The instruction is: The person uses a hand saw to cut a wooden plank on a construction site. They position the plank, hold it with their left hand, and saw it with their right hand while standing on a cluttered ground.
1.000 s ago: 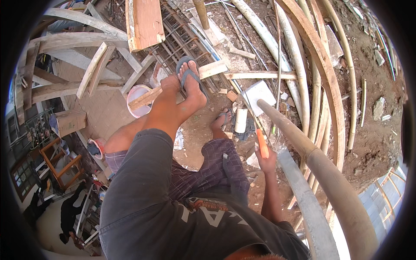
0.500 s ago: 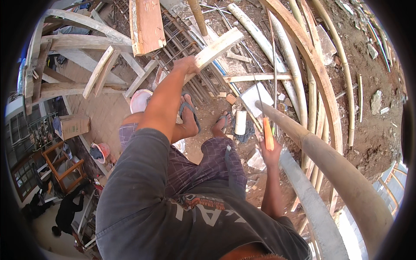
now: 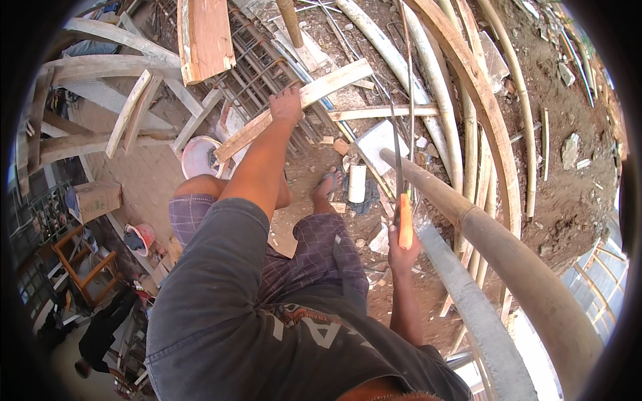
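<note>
While gripping rough plank [image 3: 301, 100], hands [image 3: 286, 105] hold orange-handled saw [image 3: 404, 220].

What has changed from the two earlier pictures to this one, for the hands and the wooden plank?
The left hand went from the raised foot to the wooden plank, gripped it and now holds it flatter, farther out over the rebar mesh. The foot went down to the ground. The right hand kept the orange-handled saw, blade pointing away; the pink bucket stayed.
</note>
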Available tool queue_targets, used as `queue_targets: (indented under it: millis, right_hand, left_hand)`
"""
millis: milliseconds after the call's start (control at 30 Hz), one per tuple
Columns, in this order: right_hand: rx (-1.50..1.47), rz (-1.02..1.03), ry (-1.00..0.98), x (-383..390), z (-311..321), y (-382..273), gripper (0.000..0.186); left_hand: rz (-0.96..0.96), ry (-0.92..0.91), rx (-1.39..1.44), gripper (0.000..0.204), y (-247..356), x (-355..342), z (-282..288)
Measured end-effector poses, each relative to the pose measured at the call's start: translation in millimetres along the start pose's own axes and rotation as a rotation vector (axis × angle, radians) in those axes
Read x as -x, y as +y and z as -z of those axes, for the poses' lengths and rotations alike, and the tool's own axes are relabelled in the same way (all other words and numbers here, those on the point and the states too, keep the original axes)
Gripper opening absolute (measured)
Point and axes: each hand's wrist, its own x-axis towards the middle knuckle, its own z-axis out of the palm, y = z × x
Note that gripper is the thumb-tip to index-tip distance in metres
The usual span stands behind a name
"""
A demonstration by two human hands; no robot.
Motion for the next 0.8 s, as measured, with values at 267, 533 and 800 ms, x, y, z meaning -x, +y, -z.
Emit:
queue_targets:
  millis: [267, 533, 800]
  right_hand:
    - [0.124, 0.414, -0.14, -12, 8, -26, 0.016]
    - [0.059, 0.309, -0.312, -53, -40, -41, 0.021]
    - [0.117, 0.21, -0.407, -79, -69, -54, 0.025]
  left_hand:
    - [0.021, 0.077, 0.118, 0.049, -22, 18, -24]
    - [0.0, 0.066, 0.116, 0.055, -22, 9, -20]
    - [-0.007, 0.11, 0.21, 0.055, -24, 10, -34]
